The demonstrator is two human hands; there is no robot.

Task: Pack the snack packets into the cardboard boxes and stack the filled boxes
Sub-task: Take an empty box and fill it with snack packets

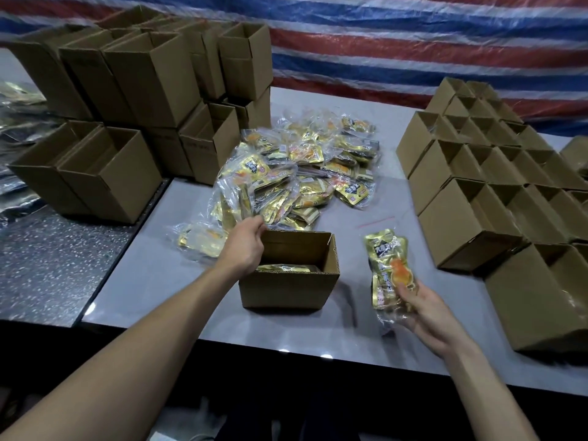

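Head camera: one packet in hand, open box far from full

The right hand (426, 308) holds a snack packet (386, 272) by its lower end, with the fingers curled round it. The packet stands up in the air above the table (178, 281), to the right of the open box (288, 289) and apart from it. The left hand (246, 246) is at the far left corner of this box, beside the pile of packets (305, 167). Its fingers are turned away from the camera, so it is not possible to tell whether they grip something or only touch the rim.

The box stands near the near edge of the table, about in the middle. A few packets (286, 268) lie low inside it, so much packing probably remains.

Risks, as a judgement: the wrapping is clear and glossy and is held only at one end, so the packet may slip or fold on the way. If the left hand leans on the box corner, the light box may slide or tip.

For moving there is bare table between the box and the empty boxes (477, 198) along the right edge. The pile lies close behind the box, and the stacked boxes (149, 78) stand tall on the left side, so a wide swing of the left arm could knock them.
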